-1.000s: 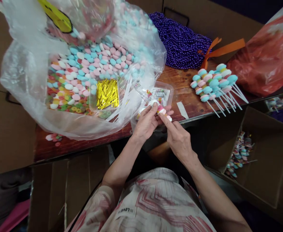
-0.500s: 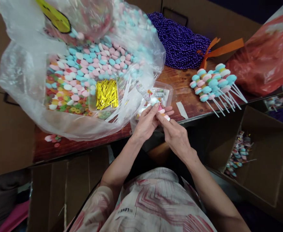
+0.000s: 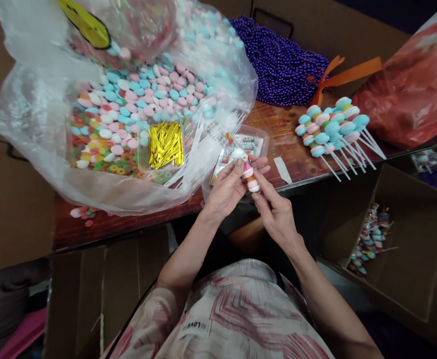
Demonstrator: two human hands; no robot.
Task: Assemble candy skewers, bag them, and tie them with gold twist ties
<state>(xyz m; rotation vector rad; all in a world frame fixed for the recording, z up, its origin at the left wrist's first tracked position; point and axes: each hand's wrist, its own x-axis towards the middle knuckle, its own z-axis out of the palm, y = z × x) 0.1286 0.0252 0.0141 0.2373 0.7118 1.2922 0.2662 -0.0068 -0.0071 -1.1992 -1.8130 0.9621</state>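
Note:
Between my hands is a candy skewer of stacked pink, white and orange sweets, partly hidden by my fingers. My left hand is closed around its upper part, thumb on top. A clear printed wrapper sticks out beyond that thumb; whether it covers the sweets I cannot tell. My right hand has thumb and forefinger at the skewer's near end. Under my hands stands a clear plastic tub with printed wrappers. A small box of gold twist ties lies to the left.
A big plastic bag holds loose pink, blue and white candies and ring gummies. White sticks lie beside it. Finished-looking candy skewers are piled right, near purple beads and a red bag. Below right, a cardboard box holds wrapped skewers.
My right hand has shifted slightly down and away from the left fingers, and more of the candy stack now shows. The wrapper beyond my left thumb is more exposed.

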